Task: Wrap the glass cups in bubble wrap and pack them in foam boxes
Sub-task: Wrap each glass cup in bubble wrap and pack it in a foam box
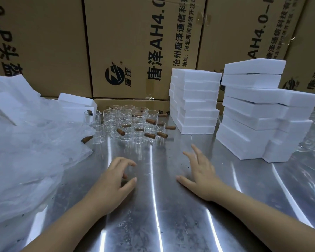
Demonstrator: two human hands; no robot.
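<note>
Loosely curled and empty, the left hand (115, 180) hovers over the metal table (171, 224), the right hand (201, 172) spread wide beside it, with stacked foam boxes (195, 106) standing closed behind.

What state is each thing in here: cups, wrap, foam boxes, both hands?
Clear glass cups with brown wooden handles: unwrapped, upright, clustered.
Translucent bubble wrap heap: loose, piled at left.
White foam boxes: stacked in two piles at right.
Left hand: loosely curled, empty.
Right hand: fingers spread, empty.
</note>
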